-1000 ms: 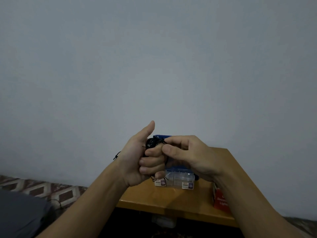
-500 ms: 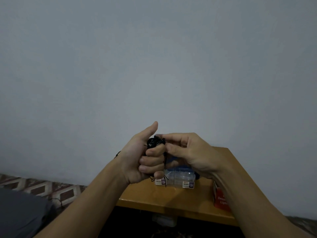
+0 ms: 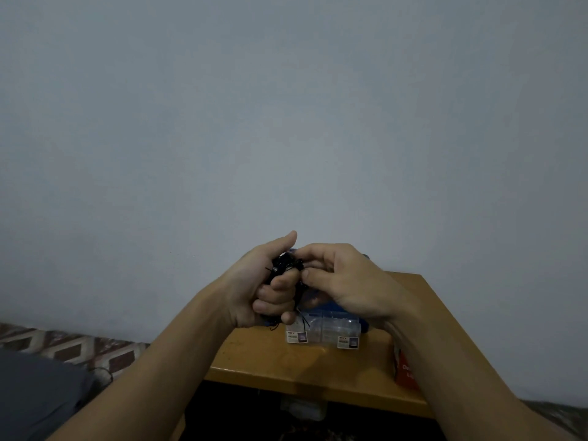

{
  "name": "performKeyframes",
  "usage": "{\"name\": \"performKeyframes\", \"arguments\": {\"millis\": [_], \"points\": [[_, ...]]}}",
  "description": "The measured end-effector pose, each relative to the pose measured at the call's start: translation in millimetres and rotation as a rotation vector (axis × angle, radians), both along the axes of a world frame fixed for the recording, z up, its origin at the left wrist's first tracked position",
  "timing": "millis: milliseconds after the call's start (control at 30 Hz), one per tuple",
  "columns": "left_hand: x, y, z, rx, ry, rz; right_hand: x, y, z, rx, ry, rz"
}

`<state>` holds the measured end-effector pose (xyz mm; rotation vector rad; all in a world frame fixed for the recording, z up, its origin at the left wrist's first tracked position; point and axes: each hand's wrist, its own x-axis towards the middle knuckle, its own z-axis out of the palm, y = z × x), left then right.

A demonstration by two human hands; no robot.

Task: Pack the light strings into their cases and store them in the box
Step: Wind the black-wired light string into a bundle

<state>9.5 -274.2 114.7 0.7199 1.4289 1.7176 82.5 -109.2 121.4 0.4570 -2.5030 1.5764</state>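
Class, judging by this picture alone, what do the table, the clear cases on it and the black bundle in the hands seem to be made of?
Table: likely varnished wood or wood-look laminate; orange-brown, with a soft sheen. Clear cases: transparent hard plastic, see-through with paper labels. Black bundle, gripped by the left hand: thin plastic-coated wire, probably; loose strands stick out.

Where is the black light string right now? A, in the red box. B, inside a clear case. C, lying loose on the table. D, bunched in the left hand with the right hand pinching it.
D: the light string is bunched in the left hand, whose fingers curl round it, while the right hand pinches its top, above the clear cases on the table.
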Motion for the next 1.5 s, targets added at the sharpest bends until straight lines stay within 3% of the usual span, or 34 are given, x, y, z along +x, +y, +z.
{"name": "performKeyframes", "arguments": {"millis": [300, 967, 1133, 1500], "points": [[0, 1, 3, -0.095, 0.055, 0.053, -4, -3, -9, -0.001, -0.011, -0.024], [11, 29, 17, -0.188, 0.236, 0.454, -8, 1, -12, -0.176, 0.03, -0.111], [12, 31, 19, -0.199, 0.215, 0.445, -5, 1, -11, -0.184, -0.025, -0.127], [13, 27, 20, -0.216, 0.196, 0.468, -3, 3, -15, -0.078, 0.048, -0.181]]}}
